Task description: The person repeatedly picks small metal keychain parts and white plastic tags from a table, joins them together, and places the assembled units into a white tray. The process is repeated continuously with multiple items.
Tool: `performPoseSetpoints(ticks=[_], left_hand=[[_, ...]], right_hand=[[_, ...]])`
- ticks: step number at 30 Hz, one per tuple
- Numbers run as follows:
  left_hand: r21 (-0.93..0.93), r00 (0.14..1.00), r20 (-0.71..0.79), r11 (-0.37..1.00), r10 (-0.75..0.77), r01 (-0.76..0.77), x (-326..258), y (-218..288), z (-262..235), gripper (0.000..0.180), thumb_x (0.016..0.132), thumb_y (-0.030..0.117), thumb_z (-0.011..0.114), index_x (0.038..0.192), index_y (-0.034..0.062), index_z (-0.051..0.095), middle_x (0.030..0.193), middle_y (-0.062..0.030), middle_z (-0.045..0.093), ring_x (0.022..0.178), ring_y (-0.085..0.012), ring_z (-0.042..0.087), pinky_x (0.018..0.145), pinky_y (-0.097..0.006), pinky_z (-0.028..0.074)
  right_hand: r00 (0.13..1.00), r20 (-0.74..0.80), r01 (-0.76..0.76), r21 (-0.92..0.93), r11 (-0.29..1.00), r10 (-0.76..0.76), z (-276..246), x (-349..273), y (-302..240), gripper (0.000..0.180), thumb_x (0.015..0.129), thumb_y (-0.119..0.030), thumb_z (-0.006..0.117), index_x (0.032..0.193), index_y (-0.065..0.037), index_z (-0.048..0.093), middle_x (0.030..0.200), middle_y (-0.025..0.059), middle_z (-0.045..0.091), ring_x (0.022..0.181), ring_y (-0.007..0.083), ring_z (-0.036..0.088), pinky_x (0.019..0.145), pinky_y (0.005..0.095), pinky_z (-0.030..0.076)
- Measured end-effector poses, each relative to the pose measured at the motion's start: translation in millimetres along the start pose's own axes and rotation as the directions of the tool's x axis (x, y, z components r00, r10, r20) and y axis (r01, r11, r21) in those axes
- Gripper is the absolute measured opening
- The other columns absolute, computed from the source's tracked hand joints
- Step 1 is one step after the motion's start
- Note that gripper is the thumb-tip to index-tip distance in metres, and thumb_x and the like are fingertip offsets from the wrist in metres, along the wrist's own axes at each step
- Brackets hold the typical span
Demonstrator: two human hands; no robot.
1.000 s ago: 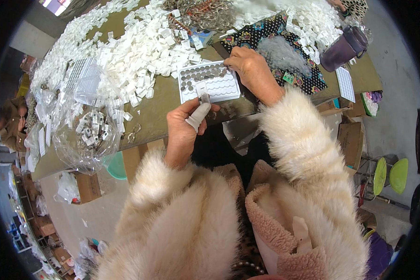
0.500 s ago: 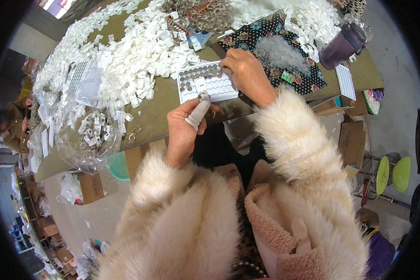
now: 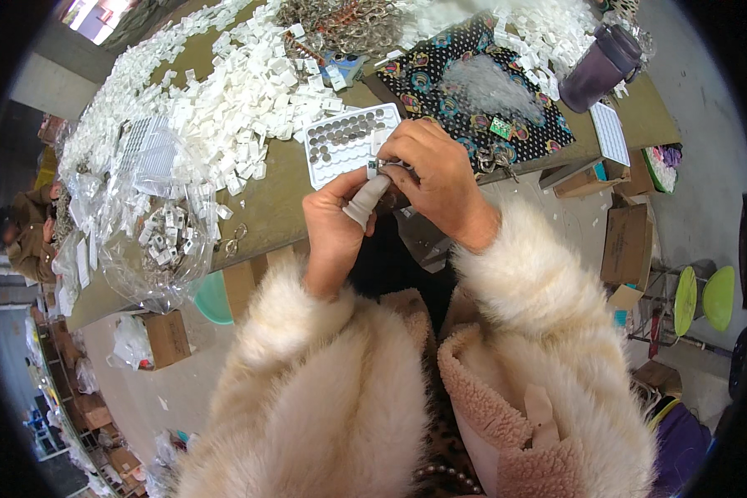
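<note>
A small white plastic case [image 3: 373, 168] with a green patch is held between my two hands, just over the table's near edge. My left hand [image 3: 334, 224], with a whitish finger cover on its thumb, pinches it from below. The bent fingers of my right hand [image 3: 440, 178] close on its upper right side; whether they also hold a smaller part is hidden. Right behind my hands lies a white tray [image 3: 327, 173] with wavy rows. Several round silvery discs, like button cells, fill its farther rows, and my right hand covers its right end.
A large heap of white plastic cases [image 3: 249, 91] spreads over the table's left and back. A clear bag [image 3: 162, 266] of parts lies front left. To the right are a patterned dark cloth [image 3: 423, 70], a purple bottle [image 3: 599, 70] and metal rings [image 3: 496, 158].
My right hand has come from the tray's right edge toward me, down to the white case in my left hand. The case is now lower and partly covered by fingers.
</note>
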State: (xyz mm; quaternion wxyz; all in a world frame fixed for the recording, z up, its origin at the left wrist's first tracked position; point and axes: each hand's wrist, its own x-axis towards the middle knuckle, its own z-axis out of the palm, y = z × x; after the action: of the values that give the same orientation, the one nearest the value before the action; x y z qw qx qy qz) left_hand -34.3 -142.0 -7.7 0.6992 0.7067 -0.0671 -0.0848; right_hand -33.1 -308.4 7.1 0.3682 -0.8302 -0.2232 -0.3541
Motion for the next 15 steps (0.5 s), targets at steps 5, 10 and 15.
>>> performPoseSetpoints(ticks=[5, 10, 15], left_hand=[[-0.050, 1.000, 0.016, 0.998, 0.026, -0.025, -3.0, -1.3, 1.8, 0.017, 0.094, 0.005, 0.071, 0.110, -0.0002, 0.074, 0.077, -0.0026, 0.070, 0.053, -0.0038, 0.051, 0.044, -0.021, 0.038], [-0.159, 0.995, 0.099, 0.987, 0.000, 0.015, -3.3, -2.2, -2.6, 0.019, 0.096, 0.005, 0.067, 0.114, -0.0008, 0.071, 0.082, -0.0064, 0.073, 0.053, -0.0046, 0.052, 0.044, -0.020, 0.038], [-0.090, 0.984, 0.176, 0.995, -0.018, 0.034, -3.5, -2.0, -8.4, 0.021, 0.098, 0.004, 0.064, 0.118, -0.0020, 0.069, 0.086, -0.0088, 0.074, 0.054, -0.0056, 0.053, 0.046, -0.020, 0.039]], right_hand=[[0.996, -0.025, -0.083, 0.115, 0.990, 0.086, 1.0, -9.2, -1.4, 0.015, 0.073, 0.000, 0.074, 0.084, -0.004, 0.065, 0.079, 0.0103, 0.061, 0.077, 0.0322, 0.062, 0.068, 0.0407, 0.049], [0.997, 0.004, -0.080, 0.233, 0.969, 0.082, 2.8, -11.8, 3.7, 0.013, 0.074, 0.003, 0.074, 0.084, -0.002, 0.067, 0.078, 0.0110, 0.064, 0.077, 0.0325, 0.064, 0.067, 0.0387, 0.051], [0.965, 0.135, -0.258, 0.300, 0.918, 0.227, 1.1, -12.8, -0.7, 0.014, 0.076, 0.012, 0.073, 0.085, 0.001, 0.069, 0.078, 0.0071, 0.065, 0.069, 0.0156, 0.063, 0.059, 0.0284, 0.049]])
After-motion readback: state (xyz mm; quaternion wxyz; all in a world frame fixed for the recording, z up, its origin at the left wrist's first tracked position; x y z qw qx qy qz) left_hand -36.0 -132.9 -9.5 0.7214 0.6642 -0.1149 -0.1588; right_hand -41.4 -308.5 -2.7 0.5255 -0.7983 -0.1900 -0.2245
